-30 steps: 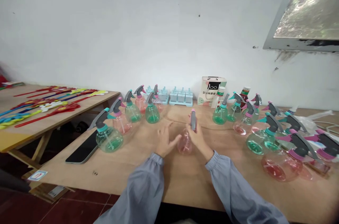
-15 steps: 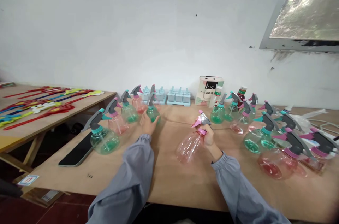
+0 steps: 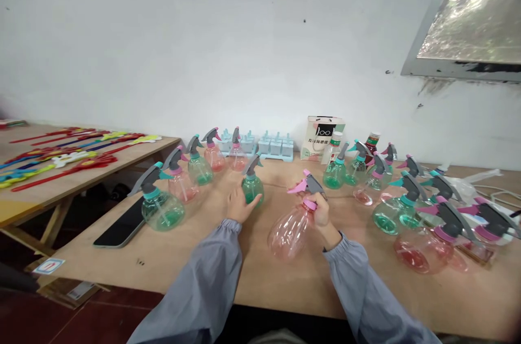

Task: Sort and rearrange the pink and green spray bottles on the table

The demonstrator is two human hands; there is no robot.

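My right hand (image 3: 321,211) is wrapped round the neck of a pink spray bottle (image 3: 290,231), which leans with its base towards the left. The trigger head of that bottle is pink and grey. My left hand (image 3: 242,205) is at the left side of a green spray bottle (image 3: 253,190), thumb in front of it; the far fingers are partly hidden. That green bottle stands upright on the table (image 3: 260,279). Left of my left hand are several more green and pink spray bottles, the nearest a green one (image 3: 163,211).
A black phone (image 3: 120,224) lies at the left. Many spray bottles (image 3: 425,249) crowd the right side. Light blue moulds (image 3: 275,147) and a paper bag (image 3: 321,139) stand by the wall. Another table on the left holds colourful strips (image 3: 77,166).
My left hand and the green bottle beside it have moved right and nearer, uncovering a pink bottle behind. My right hand still holds its pink bottle, now turned slightly.
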